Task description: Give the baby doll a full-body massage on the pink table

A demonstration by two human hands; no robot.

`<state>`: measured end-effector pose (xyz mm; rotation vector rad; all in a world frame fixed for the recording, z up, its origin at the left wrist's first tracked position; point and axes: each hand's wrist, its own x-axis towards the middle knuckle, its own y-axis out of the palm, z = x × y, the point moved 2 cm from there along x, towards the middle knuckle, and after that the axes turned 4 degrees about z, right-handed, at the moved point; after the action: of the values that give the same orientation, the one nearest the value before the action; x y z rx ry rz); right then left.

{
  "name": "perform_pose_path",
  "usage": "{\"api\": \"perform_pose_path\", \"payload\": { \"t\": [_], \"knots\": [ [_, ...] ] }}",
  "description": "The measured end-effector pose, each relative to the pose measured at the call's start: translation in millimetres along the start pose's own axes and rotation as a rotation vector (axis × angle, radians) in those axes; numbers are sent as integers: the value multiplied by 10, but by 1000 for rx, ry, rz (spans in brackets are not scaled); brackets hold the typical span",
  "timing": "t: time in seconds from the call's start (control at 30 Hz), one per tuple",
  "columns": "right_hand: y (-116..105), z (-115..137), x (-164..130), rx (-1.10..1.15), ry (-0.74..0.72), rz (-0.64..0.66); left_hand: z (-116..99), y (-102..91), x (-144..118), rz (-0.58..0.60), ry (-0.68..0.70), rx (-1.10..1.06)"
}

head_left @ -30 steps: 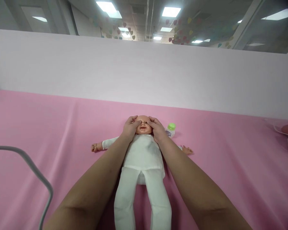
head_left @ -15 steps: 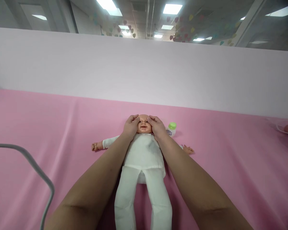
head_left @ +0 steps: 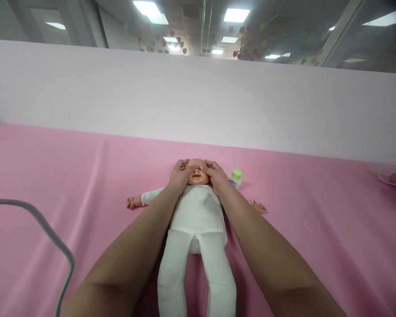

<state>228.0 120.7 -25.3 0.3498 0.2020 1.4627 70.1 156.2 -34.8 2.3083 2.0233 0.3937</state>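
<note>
A baby doll (head_left: 198,211) with a white cloth body lies on its back, arms spread to both sides and legs toward me. My left hand (head_left: 181,175) cups one side of its head, the thumb resting on the face beside the nose. On the other side of the head, my right hand (head_left: 216,175) curves the same way, its thumb close to the left one near the doll's eyes. Both thumbs cover the eye area; the mouth stays visible. Just beyond my right wrist stands a small bottle (head_left: 236,178) with a green cap, partly hidden.
Pink cloth (head_left: 95,176) covers the surface, with soft folds. Along the back rises a white wall (head_left: 198,101), glass above it. A grey cable (head_left: 49,231) bends across the left front. At the right edge sits a clear tray (head_left: 384,177) with a brownish object in it.
Both thumbs have slid inward and a little down over the doll's face, from the outer eye area toward the nose. The doll and bottle stay in place.
</note>
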Motion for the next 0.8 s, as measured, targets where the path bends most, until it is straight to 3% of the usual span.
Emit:
{"api": "perform_pose_path", "payload": {
  "t": [0.23,0.37,0.6,0.7,0.8],
  "knots": [
    [-10,-97,91,-115,-81,-87,-52,74,-16,-38,23,177],
    [-9,-81,82,-63,-93,-98,-40,72,16,-48,-9,61],
    [-34,-11,-21,110,119,-93,-58,-18,15,-32,-145,-156],
    [-35,-24,-19,115,100,-68,-71,-27,-6,-17,-167,-180],
    [-34,-56,8,86,32,-28,-63,-8,-20,13,-105,-149]
  ]
}}
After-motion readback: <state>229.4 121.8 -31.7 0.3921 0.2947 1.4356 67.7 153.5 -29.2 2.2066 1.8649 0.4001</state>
